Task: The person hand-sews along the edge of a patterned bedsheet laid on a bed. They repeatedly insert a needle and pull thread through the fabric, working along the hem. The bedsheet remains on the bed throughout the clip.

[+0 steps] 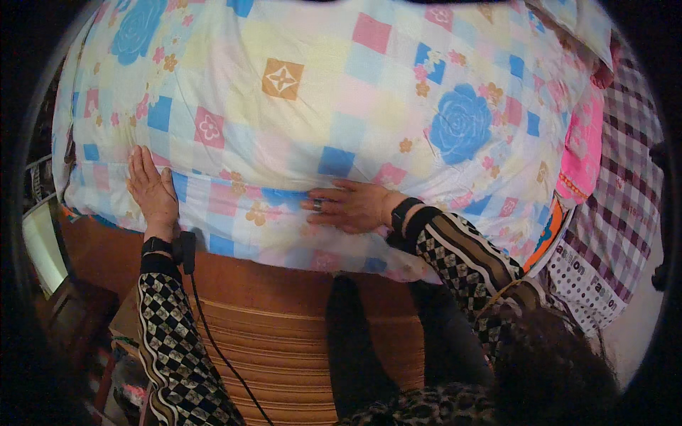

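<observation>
A quilt printed with pastel squares, small flowers and large blue roses is spread over the bed before me. My left hand lies flat on its near left part, fingers together and pointing away from me. Lower and to the right, my right hand rests palm down across a fold near the quilt's front edge, its fingers spread and pointing left. Neither hand holds anything that I can see. A ring is on a right finger, and dark bands circle both wrists. The palms are hidden.
The brown wooden bed side is below the quilt's hanging edge. A black cable runs down from my left wrist. Bright pink cloth and purple checked fabric lie at the right. A wooden piece of furniture stands lower left.
</observation>
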The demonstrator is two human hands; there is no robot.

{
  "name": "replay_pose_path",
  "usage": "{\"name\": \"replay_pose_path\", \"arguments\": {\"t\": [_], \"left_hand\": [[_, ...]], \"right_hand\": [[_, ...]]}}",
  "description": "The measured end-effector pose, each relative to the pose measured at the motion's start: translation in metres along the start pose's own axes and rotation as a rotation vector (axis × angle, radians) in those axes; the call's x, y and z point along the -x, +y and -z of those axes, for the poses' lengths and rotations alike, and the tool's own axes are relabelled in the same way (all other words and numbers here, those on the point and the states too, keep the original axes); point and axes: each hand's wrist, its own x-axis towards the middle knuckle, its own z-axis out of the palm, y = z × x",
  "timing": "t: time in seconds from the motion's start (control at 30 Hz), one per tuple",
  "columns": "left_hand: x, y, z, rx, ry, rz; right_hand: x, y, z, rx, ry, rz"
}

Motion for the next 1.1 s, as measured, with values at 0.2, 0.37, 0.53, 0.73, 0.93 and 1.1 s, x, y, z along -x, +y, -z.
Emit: {"name": "replay_pose_path", "arguments": {"t": [0.2, 0.37, 0.53, 0.73, 0.93, 1.1], "left_hand": [[0.054, 0.097, 0.032, 0.403, 0.23, 0.558], [0.168, 0.241, 0.073, 0.919, -0.208, 0.956], [0.205, 0.355, 0.112, 1.221, -0.413, 1.071], [0.151, 0.364, 0.138, 1.641, -0.533, 1.112], [0.069, 0.377, 0.21, 1.827, -0.573, 0.711], [0.021, 0.403, 0.287, 1.887, -0.931, 0.194]], "right_hand": [[0.002, -0.013, 0.031, -0.042, 0.245, -0.087], [0.082, -0.025, 0.097, -0.132, 0.623, -0.575], [0.096, 0.03, 0.11, -0.02, 0.528, -0.922], [0.079, 0.049, 0.093, 0.016, 0.318, -1.03], [0.115, -0.035, 0.18, -1.168, 0.455, -0.756], [0.172, -0.105, 0.264, -1.44, 0.557, -0.675]]}}
